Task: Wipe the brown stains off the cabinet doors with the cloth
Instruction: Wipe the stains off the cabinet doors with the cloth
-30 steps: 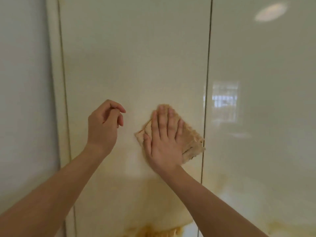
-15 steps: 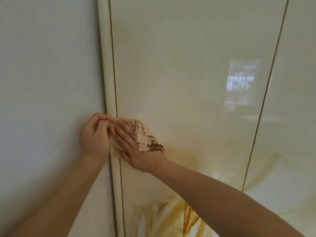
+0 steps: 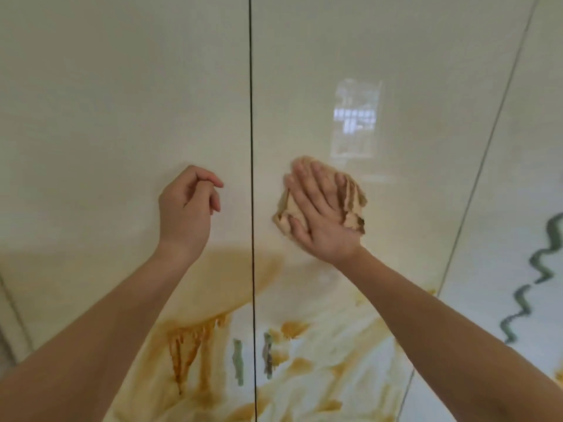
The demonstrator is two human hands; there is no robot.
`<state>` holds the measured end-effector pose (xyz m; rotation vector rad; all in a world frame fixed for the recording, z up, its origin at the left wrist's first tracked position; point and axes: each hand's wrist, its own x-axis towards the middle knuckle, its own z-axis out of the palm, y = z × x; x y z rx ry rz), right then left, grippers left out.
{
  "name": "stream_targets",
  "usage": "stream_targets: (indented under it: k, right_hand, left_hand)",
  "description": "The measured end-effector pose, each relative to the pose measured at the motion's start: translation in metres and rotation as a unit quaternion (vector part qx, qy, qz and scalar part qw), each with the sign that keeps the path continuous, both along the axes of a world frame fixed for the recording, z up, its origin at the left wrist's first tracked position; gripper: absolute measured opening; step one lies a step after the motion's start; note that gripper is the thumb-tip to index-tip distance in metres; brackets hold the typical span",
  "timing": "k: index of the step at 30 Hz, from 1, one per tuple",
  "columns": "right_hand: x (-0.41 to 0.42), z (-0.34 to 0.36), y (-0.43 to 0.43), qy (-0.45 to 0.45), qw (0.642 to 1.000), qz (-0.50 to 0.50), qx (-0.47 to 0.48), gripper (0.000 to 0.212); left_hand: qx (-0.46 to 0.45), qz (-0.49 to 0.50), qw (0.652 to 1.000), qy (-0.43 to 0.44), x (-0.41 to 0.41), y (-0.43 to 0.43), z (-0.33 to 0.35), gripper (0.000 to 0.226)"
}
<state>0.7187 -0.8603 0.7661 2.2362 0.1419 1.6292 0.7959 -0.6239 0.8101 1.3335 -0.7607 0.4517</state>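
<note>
Glossy cream cabinet doors fill the view, a left door [image 3: 122,102] and a middle door [image 3: 396,71] split by a dark vertical gap [image 3: 251,147]. My right hand [image 3: 320,217] presses a crumpled, brown-soiled beige cloth [image 3: 353,202] flat against the middle door, fingers straight. My left hand [image 3: 185,208] hovers in front of the left door with fingers loosely curled, holding nothing. Brown stains with drips [image 3: 189,339] and smears [image 3: 304,360] spread across the lower parts of both doors, below my hands.
Short green streaks [image 3: 237,360] flank the gap low down. A third door [image 3: 518,269] at the right carries a green wavy line [image 3: 536,275]. A window reflection [image 3: 356,117] shines above the cloth. The cabinet's side frame [image 3: 9,324] shows at lower left.
My right hand has swept the cloth rightward from the left door's edge, across the gap, onto the middle door. My left hand left the frame edge. The view shifted right.
</note>
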Motion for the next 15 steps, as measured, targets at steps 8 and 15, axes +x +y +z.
stream_targets:
  k: [8, 15]
  right_hand:
    - [-0.099, -0.088, -0.183, -0.103, 0.956, -0.15, 0.23, 0.066]
    - [-0.087, -0.145, -0.152, -0.181, 0.875, -0.115, 0.435, 0.066]
  left_hand:
    - [0.0, -0.04, 0.999, -0.02, -0.053, -0.1, -0.012, 0.022]
    - [0.003, -0.041, 0.999, -0.013, -0.041, -0.088, -0.037, 0.026]
